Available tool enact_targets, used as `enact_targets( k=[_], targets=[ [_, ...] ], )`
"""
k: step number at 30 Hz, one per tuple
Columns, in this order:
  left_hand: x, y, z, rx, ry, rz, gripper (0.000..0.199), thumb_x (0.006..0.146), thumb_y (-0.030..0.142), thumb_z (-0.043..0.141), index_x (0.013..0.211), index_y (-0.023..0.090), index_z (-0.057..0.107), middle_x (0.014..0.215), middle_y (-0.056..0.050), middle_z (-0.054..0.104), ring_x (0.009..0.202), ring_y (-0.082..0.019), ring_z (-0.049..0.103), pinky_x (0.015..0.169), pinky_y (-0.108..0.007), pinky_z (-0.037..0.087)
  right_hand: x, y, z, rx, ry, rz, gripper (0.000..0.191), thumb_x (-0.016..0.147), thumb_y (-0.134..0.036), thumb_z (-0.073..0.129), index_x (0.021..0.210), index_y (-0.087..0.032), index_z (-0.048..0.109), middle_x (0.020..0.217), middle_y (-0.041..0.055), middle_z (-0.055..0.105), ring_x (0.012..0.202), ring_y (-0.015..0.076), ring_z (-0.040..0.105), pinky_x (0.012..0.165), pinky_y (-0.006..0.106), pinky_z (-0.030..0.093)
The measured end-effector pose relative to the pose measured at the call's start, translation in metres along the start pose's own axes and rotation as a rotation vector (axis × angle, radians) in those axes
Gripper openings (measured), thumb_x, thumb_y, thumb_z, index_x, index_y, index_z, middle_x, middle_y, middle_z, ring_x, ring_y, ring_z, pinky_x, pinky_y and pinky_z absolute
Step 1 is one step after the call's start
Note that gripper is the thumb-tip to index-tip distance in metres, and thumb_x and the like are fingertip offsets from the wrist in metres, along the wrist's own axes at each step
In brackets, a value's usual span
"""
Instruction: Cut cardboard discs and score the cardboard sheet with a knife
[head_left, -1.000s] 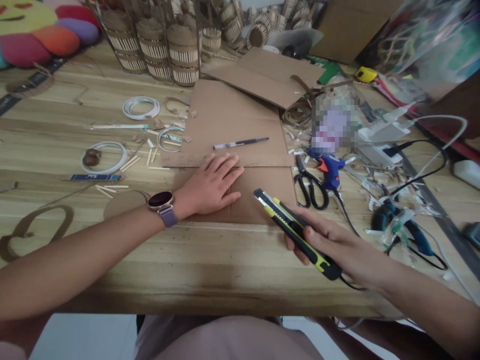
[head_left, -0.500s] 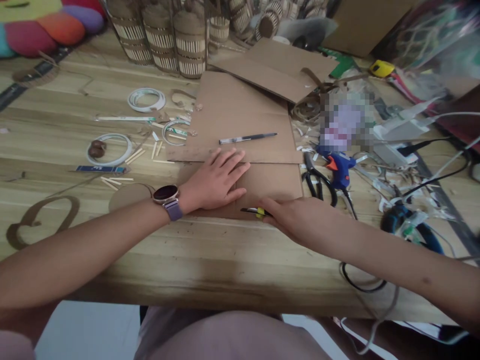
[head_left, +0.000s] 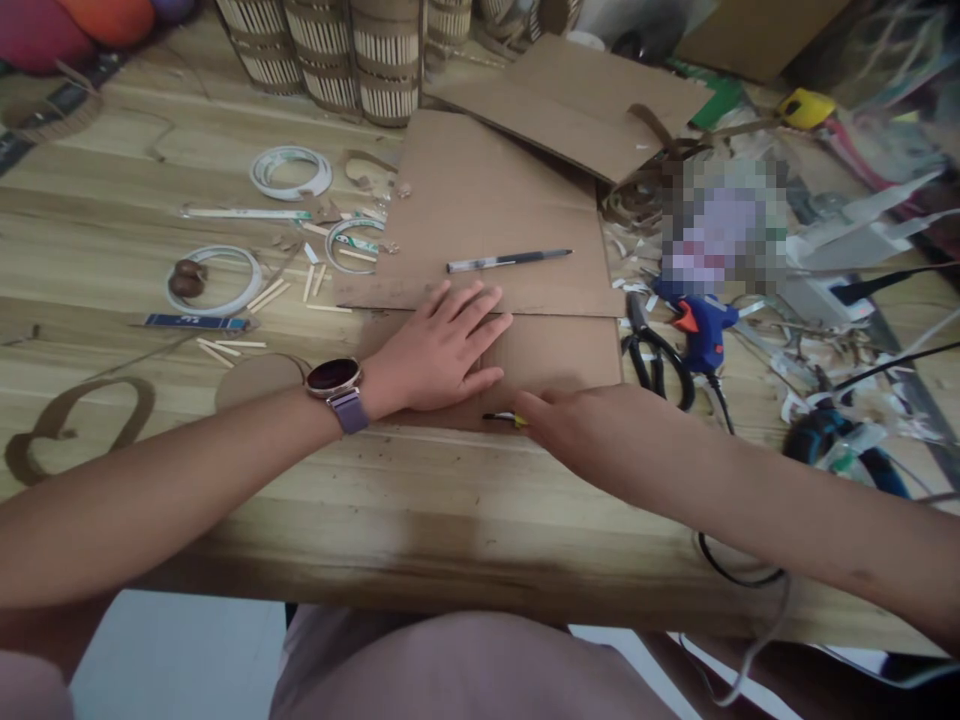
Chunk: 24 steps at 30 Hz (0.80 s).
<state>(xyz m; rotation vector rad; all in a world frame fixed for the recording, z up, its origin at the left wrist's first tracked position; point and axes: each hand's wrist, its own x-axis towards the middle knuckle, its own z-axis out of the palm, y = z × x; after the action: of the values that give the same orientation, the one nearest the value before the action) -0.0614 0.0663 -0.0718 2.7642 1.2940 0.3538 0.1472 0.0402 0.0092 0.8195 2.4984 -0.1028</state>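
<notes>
Flat on a piece of brown cardboard (head_left: 559, 355) lies my left hand (head_left: 442, 350), its fingers spread and pressing down. My right hand (head_left: 566, 425) is closed round a utility knife (head_left: 519, 420) with a yellow part showing; most of its handle is hidden in the fist. The dark blade points left and lies low over the cardboard's near edge, close to my left thumb. Beyond my left fingertips another cardboard sheet (head_left: 495, 210) overlaps the first. A pen (head_left: 510, 261) with a clear barrel and dark grip rests on that sheet.
To the right are black-handled scissors (head_left: 656, 365), a blue glue gun (head_left: 701, 330), paper scraps and cables. Tape rolls (head_left: 291, 173), short wooden sticks (head_left: 270, 295) and a blue strip (head_left: 196, 322) lie left. Stick-covered bottle shapes (head_left: 386, 65) stand at the back.
The view has shifted slightly, so the far objects sit higher and those at right sit further right. Both hands keep nearly the same place on the cardboard, with the knife still held.
</notes>
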Motion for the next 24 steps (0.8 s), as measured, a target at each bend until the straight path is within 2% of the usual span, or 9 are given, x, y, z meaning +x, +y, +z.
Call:
enact_targets(
  k=[4,9,16,19,24],
  targets=[
    [0.000,-0.001,0.002,-0.011,0.008,0.004,0.064,0.102,0.048,0.045,0.152,0.008,0.046,0.165,-0.023,0.035,0.153,-0.039,0.030,0.125,-0.061,0.019,0.003,-0.008,-0.005,-0.019,-0.002,0.028,0.044,0.081,0.003,0.052,0.116,-0.019,0.066,0.071,0.0062,0.073,0.057,0.0234,0.068,0.045,0.030,0.019],
    [-0.001,-0.003,0.003,0.002,0.012,0.009,0.065,0.103,0.050,0.043,0.153,0.008,0.045,0.165,-0.023,0.034,0.153,-0.039,0.029,0.126,-0.060,0.018,0.002,-0.008,0.000,0.075,0.077,0.032,0.040,0.081,0.004,0.056,0.110,-0.021,0.068,0.063,0.0044,0.071,0.050,0.0223,0.065,0.048,0.031,0.026],
    [-0.002,-0.005,0.004,-0.006,0.013,0.030,0.066,0.102,0.048,0.046,0.154,0.008,0.045,0.164,-0.024,0.035,0.153,-0.040,0.031,0.124,-0.062,0.020,0.001,-0.007,-0.015,-0.085,-0.096,0.000,0.035,0.086,0.004,0.052,0.109,-0.019,0.065,0.074,0.0033,0.074,0.064,0.0230,0.074,0.046,0.029,0.024],
    [-0.002,-0.005,0.004,-0.010,0.015,0.033,0.066,0.100,0.048,0.049,0.153,0.009,0.045,0.164,-0.023,0.035,0.153,-0.039,0.031,0.125,-0.061,0.020,0.002,-0.007,-0.017,-0.103,-0.105,0.012,0.032,0.087,0.002,0.052,0.107,-0.020,0.065,0.074,0.0031,0.074,0.063,0.0221,0.073,0.047,0.029,0.025],
    [-0.002,-0.006,0.003,0.000,0.005,0.038,0.066,0.101,0.047,0.049,0.154,0.009,0.045,0.164,-0.023,0.035,0.153,-0.040,0.030,0.124,-0.062,0.020,0.001,-0.004,-0.012,-0.107,-0.128,0.038,0.037,0.086,0.001,0.051,0.111,-0.022,0.067,0.078,0.0033,0.076,0.063,0.0208,0.072,0.049,0.028,0.028]
  ],
)
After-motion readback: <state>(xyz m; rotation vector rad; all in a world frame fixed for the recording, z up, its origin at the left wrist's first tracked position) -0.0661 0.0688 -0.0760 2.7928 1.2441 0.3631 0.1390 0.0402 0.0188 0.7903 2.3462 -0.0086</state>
